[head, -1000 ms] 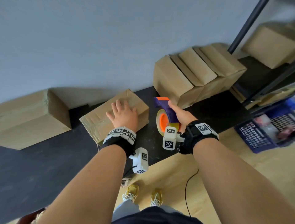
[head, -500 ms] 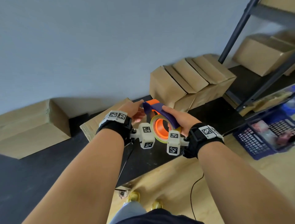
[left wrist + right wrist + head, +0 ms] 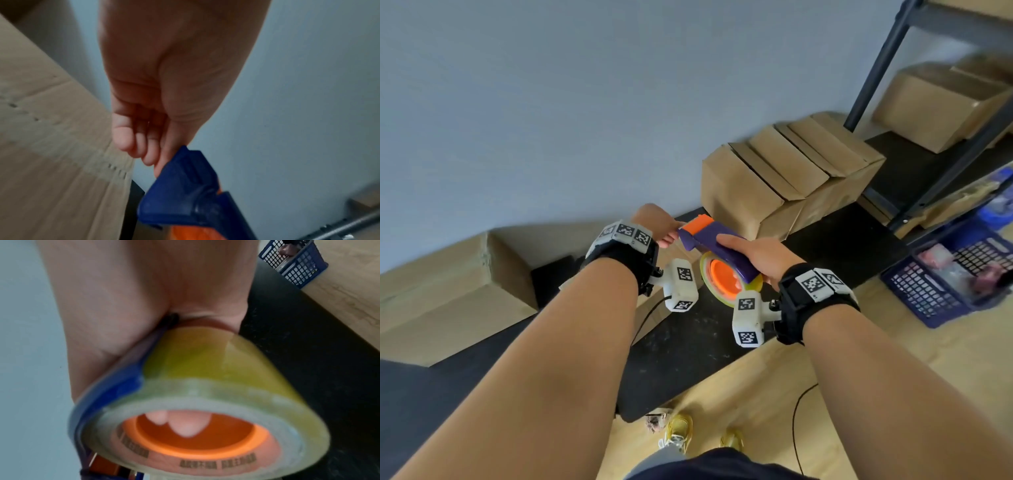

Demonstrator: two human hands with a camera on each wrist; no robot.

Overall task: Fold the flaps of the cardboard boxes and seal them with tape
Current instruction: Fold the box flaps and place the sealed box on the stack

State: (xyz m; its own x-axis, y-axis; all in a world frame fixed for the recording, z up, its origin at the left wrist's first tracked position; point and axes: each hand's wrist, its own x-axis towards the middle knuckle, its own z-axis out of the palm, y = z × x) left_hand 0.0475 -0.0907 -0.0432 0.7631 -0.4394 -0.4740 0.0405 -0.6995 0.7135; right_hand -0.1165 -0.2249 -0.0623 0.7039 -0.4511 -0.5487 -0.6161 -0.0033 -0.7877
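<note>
My right hand (image 3: 751, 251) grips the purple and orange tape dispenser (image 3: 709, 236) by its handle, in the air above the black table (image 3: 688, 346). In the right wrist view its fingertips (image 3: 182, 423) show through the orange core of the clear tape roll (image 3: 205, 369). My left hand (image 3: 667, 236) has its fingers curled at the dispenser's front tip. The left wrist view shows those fingers (image 3: 148, 154) touching the blue head of the dispenser (image 3: 185, 194). No free tape end can be made out. The cardboard box (image 3: 51, 146) lies below my left hand, mostly hidden by my left wrist in the head view.
A large closed box (image 3: 448, 291) sits at the left on the table. A stack of boxes (image 3: 791, 171) leans at the back right. A dark shelf rack (image 3: 876, 65) with a box (image 3: 941, 106) stands at the right, with a blue crate (image 3: 945, 281) on the wooden floor.
My left hand came off the box top and moved right to the dispenser's front tip. My right hand lifted the dispenser and tilted it flatter.
</note>
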